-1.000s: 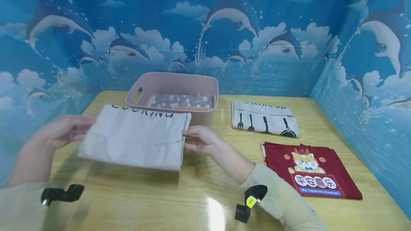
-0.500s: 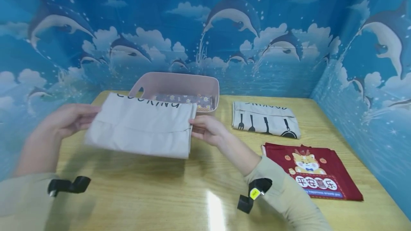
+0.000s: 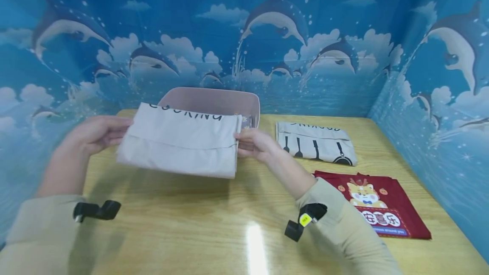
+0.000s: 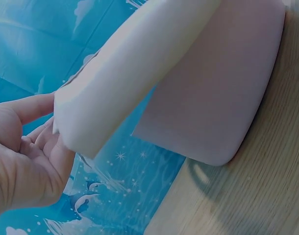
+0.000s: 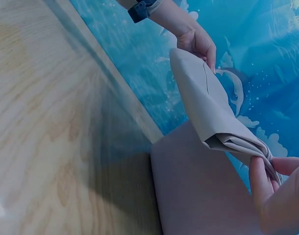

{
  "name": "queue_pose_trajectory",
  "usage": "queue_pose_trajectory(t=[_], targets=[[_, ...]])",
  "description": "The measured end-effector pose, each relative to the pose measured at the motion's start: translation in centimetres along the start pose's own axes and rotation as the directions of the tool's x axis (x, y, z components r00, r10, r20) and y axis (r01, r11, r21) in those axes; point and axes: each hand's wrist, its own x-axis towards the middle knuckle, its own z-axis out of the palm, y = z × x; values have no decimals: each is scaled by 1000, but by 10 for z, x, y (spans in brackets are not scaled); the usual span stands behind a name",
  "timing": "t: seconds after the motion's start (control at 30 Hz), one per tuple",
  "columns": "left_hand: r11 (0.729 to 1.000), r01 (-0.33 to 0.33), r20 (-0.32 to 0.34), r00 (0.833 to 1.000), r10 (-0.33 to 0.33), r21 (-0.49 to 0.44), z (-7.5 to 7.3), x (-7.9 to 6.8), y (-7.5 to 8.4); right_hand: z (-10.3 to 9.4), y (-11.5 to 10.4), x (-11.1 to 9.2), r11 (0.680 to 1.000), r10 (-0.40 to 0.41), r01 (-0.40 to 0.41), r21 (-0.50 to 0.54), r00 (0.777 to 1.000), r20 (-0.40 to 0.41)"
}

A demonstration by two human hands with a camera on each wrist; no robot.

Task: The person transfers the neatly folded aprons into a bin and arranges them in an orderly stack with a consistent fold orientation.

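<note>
Pinching the folded off-white printed cloth [image 3: 182, 137] between left hand [image 3: 97, 134] and right hand [image 3: 259, 142], I've brought it nearer the pale-pink plastic basket [image 3: 221, 100], hiding more of its opening.

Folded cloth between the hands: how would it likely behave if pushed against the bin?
The cloth would likely buckle: it is loosely folded fabric. It might unfold if the right hand let go, since layers gape at that end.
</note>
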Motion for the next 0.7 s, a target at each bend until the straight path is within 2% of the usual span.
queue_pose_trajectory(t=[0.27, 0.6, 0.7], targets=[[1000, 0, -6, 1000, 0, -2, 10, 9, 7, -6, -12, 5, 1000, 2, -2, -7, 1000, -31], [1000, -10, -142, 990, 11, 7, 31, 23, 19, -13, -30, 12, 1000, -8, 9, 18, 996, -88], [1000, -13, -163, 987, 9, -24, 35, 27, 21, -15, -35, 15, 1000, -13, 15, 15, 995, -99]])
